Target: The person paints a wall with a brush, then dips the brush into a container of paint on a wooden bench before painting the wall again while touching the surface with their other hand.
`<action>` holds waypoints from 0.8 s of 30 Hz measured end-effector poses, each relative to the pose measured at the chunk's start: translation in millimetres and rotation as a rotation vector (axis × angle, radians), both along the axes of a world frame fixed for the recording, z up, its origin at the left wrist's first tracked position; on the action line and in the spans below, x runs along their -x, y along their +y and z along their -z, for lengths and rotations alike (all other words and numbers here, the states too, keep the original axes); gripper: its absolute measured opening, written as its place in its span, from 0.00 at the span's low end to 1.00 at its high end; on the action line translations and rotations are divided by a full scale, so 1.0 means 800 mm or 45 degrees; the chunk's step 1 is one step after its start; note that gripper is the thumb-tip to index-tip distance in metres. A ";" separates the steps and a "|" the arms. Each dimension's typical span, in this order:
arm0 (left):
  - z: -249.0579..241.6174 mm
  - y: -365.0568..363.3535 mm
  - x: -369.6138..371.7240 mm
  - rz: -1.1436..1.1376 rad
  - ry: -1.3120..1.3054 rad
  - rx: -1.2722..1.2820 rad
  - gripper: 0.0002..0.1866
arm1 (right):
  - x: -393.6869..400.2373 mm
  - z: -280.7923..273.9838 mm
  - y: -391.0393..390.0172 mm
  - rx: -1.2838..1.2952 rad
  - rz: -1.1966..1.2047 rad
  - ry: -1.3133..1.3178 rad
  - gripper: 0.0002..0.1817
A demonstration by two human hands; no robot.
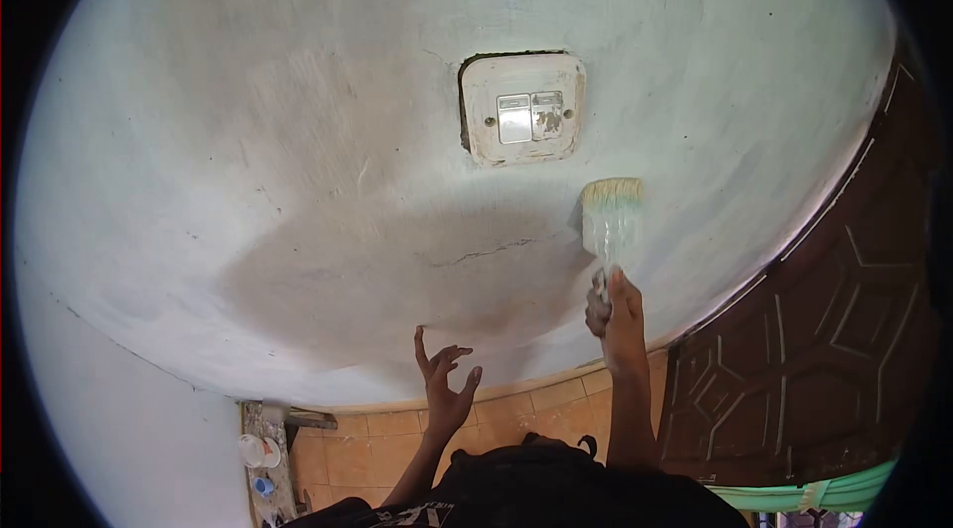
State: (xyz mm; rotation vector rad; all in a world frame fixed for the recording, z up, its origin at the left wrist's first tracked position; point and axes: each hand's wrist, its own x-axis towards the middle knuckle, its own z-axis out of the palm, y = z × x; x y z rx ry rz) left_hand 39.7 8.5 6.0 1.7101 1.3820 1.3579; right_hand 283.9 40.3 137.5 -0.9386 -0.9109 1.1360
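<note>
My right hand (617, 322) is wrapped round the handle of a wide paintbrush (612, 227). Pale bristles point upward against or very near the wall (338, 131), and whitish paint coats the brush's body. Just above and left of the bristles sits a light switch (523, 109) with two rockers and a paint-smeared frame; a dark gap shows along its left and top edges. My left hand (447, 379) is empty, fingers spread, its index fingertip at or close to the wall. Between the hands and the switch, a crack (486, 251) runs through the shaded wall surface.
At lower left, a paint-spattered wooden bench (275, 429) holds a white container (255, 451) and a blue cup (262, 485). A dark brown panelled door (804, 349) stands at right, with green fabric (844, 490) below it. Orange tiles (372, 444) cover the floor.
</note>
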 end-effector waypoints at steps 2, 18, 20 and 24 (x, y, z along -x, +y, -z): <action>0.000 0.003 -0.005 -0.028 -0.019 0.006 0.16 | 0.000 -0.014 -0.015 -0.003 -0.016 0.002 0.21; -0.019 0.007 -0.054 -0.283 -0.218 -0.129 0.17 | -0.017 -0.049 -0.006 -0.142 -0.223 0.057 0.24; -0.023 0.011 -0.066 -0.289 0.057 -0.323 0.17 | -0.024 -0.076 0.014 -0.207 -0.192 -0.027 0.24; -0.035 0.019 -0.094 -0.093 0.289 -0.426 0.20 | -0.022 -0.039 0.041 -0.148 -0.204 -0.020 0.24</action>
